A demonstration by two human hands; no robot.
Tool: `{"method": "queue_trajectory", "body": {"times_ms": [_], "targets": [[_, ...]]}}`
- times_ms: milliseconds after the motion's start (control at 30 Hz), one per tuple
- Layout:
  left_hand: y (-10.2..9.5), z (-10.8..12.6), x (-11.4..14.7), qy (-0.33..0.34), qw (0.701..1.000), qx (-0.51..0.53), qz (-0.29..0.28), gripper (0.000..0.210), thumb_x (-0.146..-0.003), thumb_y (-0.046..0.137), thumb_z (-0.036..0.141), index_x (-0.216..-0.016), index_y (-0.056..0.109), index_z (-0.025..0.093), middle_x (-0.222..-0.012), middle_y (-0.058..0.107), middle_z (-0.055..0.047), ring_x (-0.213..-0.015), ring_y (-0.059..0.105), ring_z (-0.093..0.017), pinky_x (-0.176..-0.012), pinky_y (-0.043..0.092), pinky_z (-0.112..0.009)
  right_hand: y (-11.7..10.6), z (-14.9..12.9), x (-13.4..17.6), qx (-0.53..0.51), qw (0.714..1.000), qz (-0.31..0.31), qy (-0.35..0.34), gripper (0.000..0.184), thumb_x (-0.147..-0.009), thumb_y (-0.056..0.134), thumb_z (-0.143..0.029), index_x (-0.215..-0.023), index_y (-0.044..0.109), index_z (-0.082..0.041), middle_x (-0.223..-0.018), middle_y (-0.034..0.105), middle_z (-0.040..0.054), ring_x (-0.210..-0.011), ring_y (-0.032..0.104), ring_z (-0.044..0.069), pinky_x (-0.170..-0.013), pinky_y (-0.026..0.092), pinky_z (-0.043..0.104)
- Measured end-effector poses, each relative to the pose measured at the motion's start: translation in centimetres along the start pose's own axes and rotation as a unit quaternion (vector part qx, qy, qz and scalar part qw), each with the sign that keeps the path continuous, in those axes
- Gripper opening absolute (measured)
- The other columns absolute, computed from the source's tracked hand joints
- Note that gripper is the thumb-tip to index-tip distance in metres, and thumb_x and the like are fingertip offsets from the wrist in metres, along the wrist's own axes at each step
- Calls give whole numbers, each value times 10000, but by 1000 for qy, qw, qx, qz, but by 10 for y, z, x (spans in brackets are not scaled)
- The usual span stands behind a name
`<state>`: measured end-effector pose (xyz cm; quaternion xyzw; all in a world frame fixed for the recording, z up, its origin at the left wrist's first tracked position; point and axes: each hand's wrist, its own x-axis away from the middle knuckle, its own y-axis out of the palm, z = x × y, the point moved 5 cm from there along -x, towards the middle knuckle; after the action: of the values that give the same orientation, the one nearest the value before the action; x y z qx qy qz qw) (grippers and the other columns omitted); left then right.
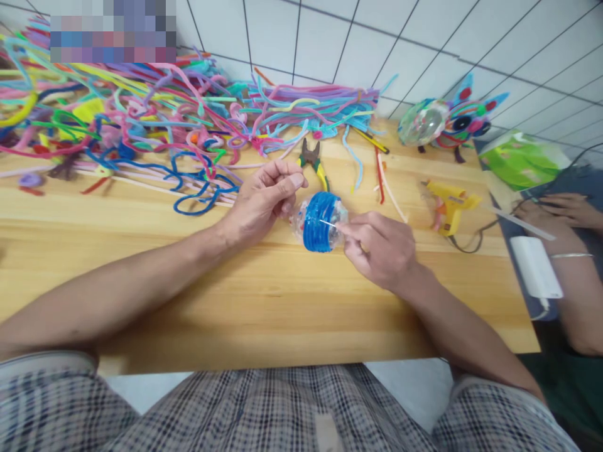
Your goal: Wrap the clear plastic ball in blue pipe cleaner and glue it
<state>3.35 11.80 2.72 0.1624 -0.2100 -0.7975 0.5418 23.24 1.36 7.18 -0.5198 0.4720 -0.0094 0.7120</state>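
Note:
A clear plastic bottle piece (298, 227) lies on the table between my hands, a wide band of blue pipe cleaner (318, 235) wound round its middle. My right hand (384, 248), at its right end, pinches a thin white stick (328, 223) whose tip points at the blue band. At the upper left of the bottle piece is my left hand (264, 198), thumb and forefinger pressed together. Whatever they may hold is too small to tell. Just beyond, pliers (311, 157) with yellow-green handles lie with their jaws apart.
Tangled pipe cleaners (155, 135) cover the back left, beside a bundled stack (320, 110). A yellow glue gun (451, 207) with a cord lies right, below a bottle animal figure (464, 122). Another person's arm (572, 270) rests near a white box (536, 267) at the right edge.

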Motion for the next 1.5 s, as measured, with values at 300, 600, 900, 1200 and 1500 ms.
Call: {"method": "queue_trajectory", "body": {"times_ms": [300, 600, 900, 1200, 1500], "targets": [[0, -1, 1, -50, 996, -14, 70, 294, -1030, 846, 330, -816, 708, 182, -768, 748, 23, -442, 465, -46, -436, 365, -222, 0, -1, 0, -2, 1000, 12, 3, 349, -918, 656, -5, -1185, 715, -221, -929, 799, 15, -797, 760, 172, -716, 607, 292], [-4, -5, 0, -93, 990, 0, 102, 530, -1050, 800, 502, -702, 533, 204, -578, 563, 56, -414, 425, -54, -419, 378, -203, -1, 0, 0, 0, 1000, 7, 7, 363, -919, 656, -23, -1206, 714, -237, -907, 800, 5, -783, 762, 171, -709, 601, 294], [-2, -2, -4, -183, 973, 132, 55, 176, -1121, 632, 253, -1000, 727, 166, -679, 605, 60, -367, 362, -37, -340, 290, -171, -1, 0, 0, 3, 1000, 7, 4, 353, -928, 639, -24, -1198, 709, -240, -914, 801, 1, -781, 771, 163, -699, 604, 285], [10, 0, 2, -234, 959, 161, 4, 406, -1166, 513, 228, -768, 582, 190, -589, 452, 65, -348, 311, -61, -366, 323, -208, -1, 0, 2, -12, 1000, 8, 10, 389, -893, 666, -11, -1219, 752, -207, -925, 796, 19, -791, 761, 179, -700, 610, 297], [13, 1, 4, -242, 958, 152, -13, 585, -1171, 611, 423, -646, 481, 200, -495, 360, 77, -345, 278, -64, -354, 300, -200, -3, -1, -1, -8, 1000, 5, 5, 327, -923, 665, -22, -1181, 749, -205, -897, 799, 19, -774, 772, 175, -690, 616, 290]]}}
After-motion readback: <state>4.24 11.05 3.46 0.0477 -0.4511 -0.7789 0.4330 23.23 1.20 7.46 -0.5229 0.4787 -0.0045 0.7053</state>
